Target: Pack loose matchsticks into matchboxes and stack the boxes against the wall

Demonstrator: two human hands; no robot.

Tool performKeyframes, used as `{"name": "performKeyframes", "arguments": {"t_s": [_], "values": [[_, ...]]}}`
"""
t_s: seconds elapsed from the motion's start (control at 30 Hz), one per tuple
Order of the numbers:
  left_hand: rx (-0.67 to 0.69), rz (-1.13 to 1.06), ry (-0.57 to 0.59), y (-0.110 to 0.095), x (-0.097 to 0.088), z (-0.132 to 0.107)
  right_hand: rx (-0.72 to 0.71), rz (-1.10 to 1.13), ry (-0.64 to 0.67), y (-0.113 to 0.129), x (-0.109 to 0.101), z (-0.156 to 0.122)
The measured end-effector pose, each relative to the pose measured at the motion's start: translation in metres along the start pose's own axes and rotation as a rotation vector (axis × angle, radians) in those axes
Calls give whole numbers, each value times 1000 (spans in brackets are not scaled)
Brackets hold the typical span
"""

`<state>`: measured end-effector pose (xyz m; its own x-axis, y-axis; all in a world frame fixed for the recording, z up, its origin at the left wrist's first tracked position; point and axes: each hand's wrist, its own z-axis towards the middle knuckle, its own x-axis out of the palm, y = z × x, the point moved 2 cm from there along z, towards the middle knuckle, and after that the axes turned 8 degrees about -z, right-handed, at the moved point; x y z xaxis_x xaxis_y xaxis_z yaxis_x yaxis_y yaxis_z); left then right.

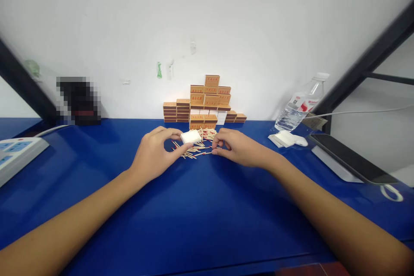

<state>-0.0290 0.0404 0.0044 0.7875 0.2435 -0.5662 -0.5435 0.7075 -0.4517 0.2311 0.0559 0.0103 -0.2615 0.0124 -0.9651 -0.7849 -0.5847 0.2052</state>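
1. Left hand (155, 153): I record it resting on the bench (200, 224) just left of centre, towards the back edge. Thumb and fingers are closed on a small white tray (190, 136), which is gripped by its left end and held just above the surface.
2. Right hand (239, 150): it lies palm down just right of centre, level with the left hand. The fingers are curled, with their tips at the right edge of the matchstick pile (198, 143). I cannot tell whether they pinch a match.
3. Matchstick pile: loose red-tipped sticks lie scattered on the bench between the two hands, partly under the white tray.
4. Matchbox stack (205, 101): brown boxes are piled in steps against the wall at the middle of the back edge, directly behind the pile.
5. Water bottle (300, 105): clear plastic, it leans near the back right corner, with small white items (286, 139) lying just in front of it.
6. Dark tablet (351, 158): it lies flat along the right edge.
7. Power strip (16, 153): white, it sits at the left edge.
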Motion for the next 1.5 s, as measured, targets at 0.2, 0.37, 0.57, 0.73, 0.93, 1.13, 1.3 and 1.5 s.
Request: {"name": "performKeyframes", "arguments": {"t_s": [0.2,0.37,0.57,0.73,0.93,1.13,1.3,1.5], "values": [[-10,-12,26,0,0,-1,11,5,68,-1,0,0],[-2,-3,34,-1,1,-2,64,-57,36,-12,-3,-2],[20,3,81,-1,3,-3,71,-39,52,-14,6,1],[56,20,127,-1,4,-4,69,-50,54,-16,4,0],[26,61,176,-2,6,-5,16,28,-51,-8,-3,-2],[90,26,222,-8,9,-9,-116,153,-151,30,1,-3],[72,50,182,-5,8,-7,-99,68,-234,22,-6,-3],[35,63,169,-2,6,-5,154,-107,-95,-18,5,1]]}}
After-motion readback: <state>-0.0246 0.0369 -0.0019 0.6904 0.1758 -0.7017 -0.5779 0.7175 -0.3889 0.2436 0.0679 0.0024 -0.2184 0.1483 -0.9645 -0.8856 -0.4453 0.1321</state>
